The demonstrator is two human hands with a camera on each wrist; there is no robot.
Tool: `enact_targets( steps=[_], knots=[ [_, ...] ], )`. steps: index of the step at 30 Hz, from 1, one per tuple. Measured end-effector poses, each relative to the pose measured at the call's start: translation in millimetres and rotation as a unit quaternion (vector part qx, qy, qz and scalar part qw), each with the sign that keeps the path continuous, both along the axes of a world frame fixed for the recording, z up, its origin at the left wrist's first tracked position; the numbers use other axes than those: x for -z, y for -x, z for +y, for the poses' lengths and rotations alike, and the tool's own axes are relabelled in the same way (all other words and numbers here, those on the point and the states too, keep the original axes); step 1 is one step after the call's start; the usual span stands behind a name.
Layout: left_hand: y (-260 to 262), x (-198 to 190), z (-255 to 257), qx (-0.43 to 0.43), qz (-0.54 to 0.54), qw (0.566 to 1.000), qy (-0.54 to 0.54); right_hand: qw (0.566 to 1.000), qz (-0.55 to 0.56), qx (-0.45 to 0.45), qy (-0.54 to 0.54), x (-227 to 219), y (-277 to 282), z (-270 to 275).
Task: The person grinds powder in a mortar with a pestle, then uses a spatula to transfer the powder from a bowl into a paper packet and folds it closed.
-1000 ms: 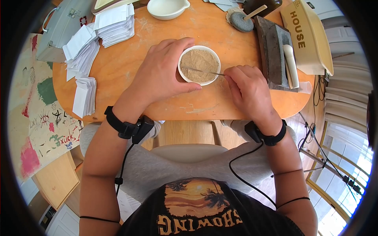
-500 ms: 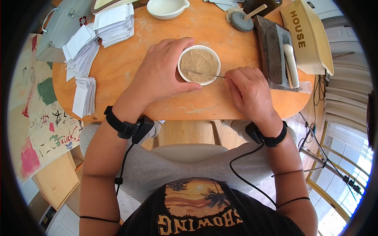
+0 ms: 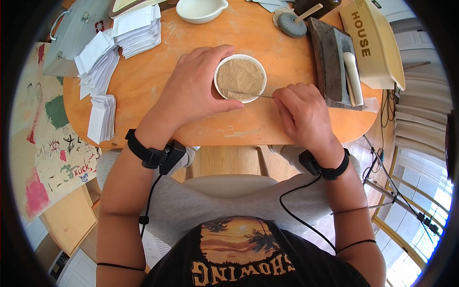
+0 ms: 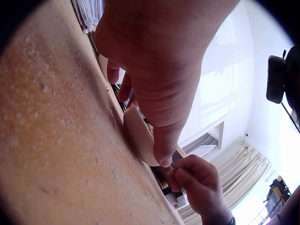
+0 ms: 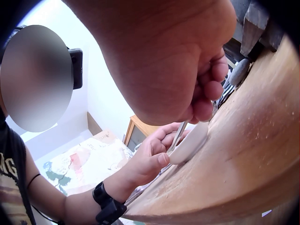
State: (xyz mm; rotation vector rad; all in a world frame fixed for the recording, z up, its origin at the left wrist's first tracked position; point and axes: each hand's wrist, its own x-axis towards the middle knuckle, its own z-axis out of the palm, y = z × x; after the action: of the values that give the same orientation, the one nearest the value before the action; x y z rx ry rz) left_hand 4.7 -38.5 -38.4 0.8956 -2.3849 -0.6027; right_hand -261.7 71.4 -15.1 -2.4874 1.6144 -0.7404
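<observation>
A small white bowl [image 3: 264,80] full of tan powder [image 3: 240,75] stands on the wooden table. My left hand [image 3: 193,86] grips it from the left side, thumb along the near rim and fingers around the far side. Between the curled fingers of my right hand [image 3: 304,114] is the handle of a thin metal tool [image 3: 264,96]. Its far end lies in the powder by the near rim. In the right wrist view the tool's shaft [image 5: 178,134] slants down to the bowl [image 5: 192,143] from beneath the right fist.
White paper packets [image 3: 139,31] are stacked at the left beside a metal case [image 3: 76,38]. Beyond the bowl sits a white spouted dish [image 3: 202,10]. At the right are a grey stone weight with a stick [image 3: 292,26], a dark stone trough [image 3: 334,67], a white pestle [image 3: 352,79] and a cream bin [image 3: 375,45].
The tool's end has swept across the powder toward the near rim, and the powder where it lay is smoother. My left hand keeps its hold on the bowl.
</observation>
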Motion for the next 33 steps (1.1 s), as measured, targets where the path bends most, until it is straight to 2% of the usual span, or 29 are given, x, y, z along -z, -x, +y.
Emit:
enact_targets(
  steps=[25,33],
  knots=[
    [0.1,-1.0,0.1,0.001,0.006,1.0,0.011,1.0,-0.018,-0.012,0.002,-2.8,4.9,-1.5],
    [0.8,-0.6,0.3,-0.001,0.009,1.0,0.013,0.999,-0.015,0.032,0.014,-1.4,8.3,-2.6]
  ],
)
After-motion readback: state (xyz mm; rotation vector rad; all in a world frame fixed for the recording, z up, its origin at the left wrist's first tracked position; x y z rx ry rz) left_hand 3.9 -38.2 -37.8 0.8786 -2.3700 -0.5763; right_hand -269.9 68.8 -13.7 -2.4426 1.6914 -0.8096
